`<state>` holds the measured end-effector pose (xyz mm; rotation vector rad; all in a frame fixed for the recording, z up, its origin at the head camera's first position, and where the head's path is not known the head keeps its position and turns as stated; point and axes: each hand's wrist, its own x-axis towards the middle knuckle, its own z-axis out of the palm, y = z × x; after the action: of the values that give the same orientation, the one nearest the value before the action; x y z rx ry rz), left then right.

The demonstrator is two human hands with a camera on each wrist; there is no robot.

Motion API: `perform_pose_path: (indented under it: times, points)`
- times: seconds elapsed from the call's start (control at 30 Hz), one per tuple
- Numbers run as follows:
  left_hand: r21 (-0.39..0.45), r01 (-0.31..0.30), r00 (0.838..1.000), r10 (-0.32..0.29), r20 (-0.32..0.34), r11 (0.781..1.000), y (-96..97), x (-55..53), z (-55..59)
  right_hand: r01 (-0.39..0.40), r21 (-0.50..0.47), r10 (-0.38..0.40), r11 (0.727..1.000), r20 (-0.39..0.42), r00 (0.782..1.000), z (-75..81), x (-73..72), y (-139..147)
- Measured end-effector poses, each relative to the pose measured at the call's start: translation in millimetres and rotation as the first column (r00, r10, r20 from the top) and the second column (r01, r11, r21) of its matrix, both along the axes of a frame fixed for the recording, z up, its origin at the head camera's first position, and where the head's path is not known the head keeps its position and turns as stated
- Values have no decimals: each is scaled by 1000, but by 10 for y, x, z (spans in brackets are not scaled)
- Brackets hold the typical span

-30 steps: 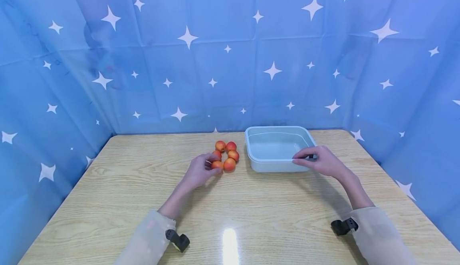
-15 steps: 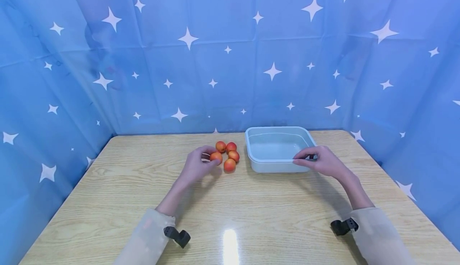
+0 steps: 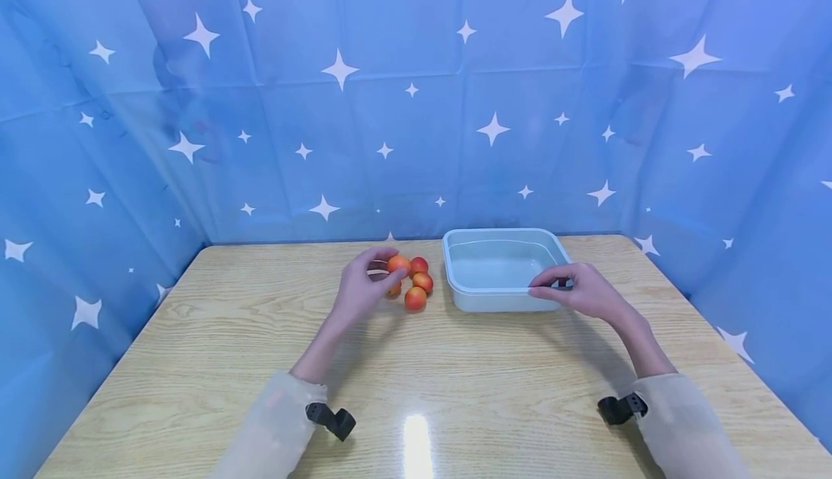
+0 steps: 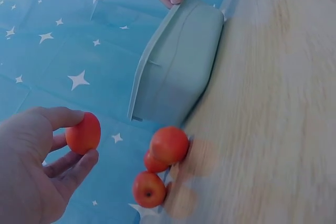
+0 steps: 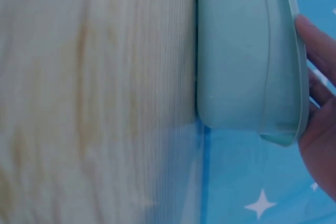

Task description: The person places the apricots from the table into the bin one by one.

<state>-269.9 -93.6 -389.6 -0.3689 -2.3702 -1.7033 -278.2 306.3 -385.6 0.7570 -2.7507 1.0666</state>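
Observation:
My left hand (image 3: 360,287) holds a small red-orange apple (image 3: 399,265) between thumb and fingers, raised off the table, as the left wrist view also shows of the apple (image 4: 85,134). Several similar apples, among them one nearer me (image 3: 415,298), lie grouped to the right of and below that hand. One is partly hidden by the thumb. To their right stands a light blue plastic basin (image 3: 503,301) with nothing visible inside. My right hand (image 3: 588,292) pinches its near right rim; the right wrist view shows fingers on the basin's edge (image 5: 247,51).
A wood-grain table (image 3: 507,385) lies under everything. Blue curtains (image 3: 416,161) with white stars hang behind and at both sides. The basin stands close to the table's back edge. Black wrist cameras are strapped on both sleeves.
My left hand has lifted an apple from the front left of the group and moved it away from me and slightly right. The right hand and basin stay put.

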Motion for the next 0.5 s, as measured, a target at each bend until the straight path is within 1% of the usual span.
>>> perform_pose_path:
  times: [0.1, 0.33, 0.5]
  points:
    - [35, 14, 999, -13, -32, 999, 45, -10, 26, -10, 1, 10, 1000, -10, 1000, 2, 3, -2]
    - [79, 44, 994, -36, -101, 996, 161, -49, 87, -18, 37, 19, 999, -39, 999, 15, 8, -25]
    - [98, 47, 992, -35, -122, 994, 254, -81, 124, -16, 53, 17, 998, -18, 1000, 29, -7, -9]
